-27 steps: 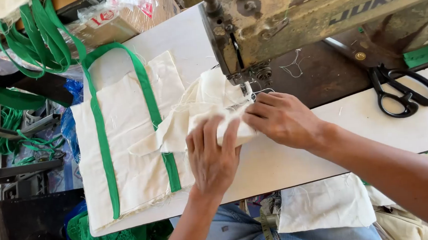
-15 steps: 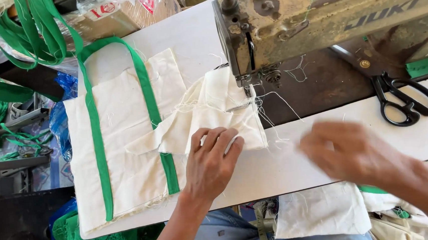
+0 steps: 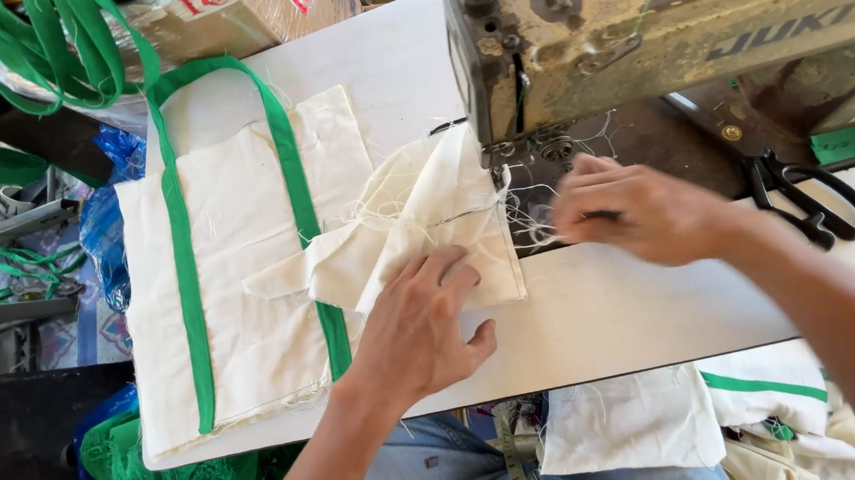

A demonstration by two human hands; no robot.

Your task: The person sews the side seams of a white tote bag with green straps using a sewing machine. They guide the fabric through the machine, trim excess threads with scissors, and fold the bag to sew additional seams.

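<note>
The left hand (image 3: 419, 331) lies flat and open, palm down, fingers spread on the lower corner of a folded piece of cream cloth (image 3: 417, 226), pressing it to the smooth white table (image 3: 613, 312). The cloth is coarse, plain-woven cotton with frayed edges and loose threads, creased into soft angular folds, and its right edge reaches under the head of the sewing machine (image 3: 654, 34). The machine is a heavy metal block, its yellowish paint chipped and rust-stained. The right hand (image 3: 636, 215) hovers just right of the cloth near the needle area, motion-blurred; its fingers are curled in loosely and I cannot tell whether they pinch a thread. To the left, partly beneath the folded piece, a flat cream bag panel (image 3: 240, 283) lies on the table, crossed by two long green straps (image 3: 184, 267) of smooth woven tape that join in a loop at the top. Black-handled scissors (image 3: 811, 198) rest on the machine's dark base to the right.
</note>
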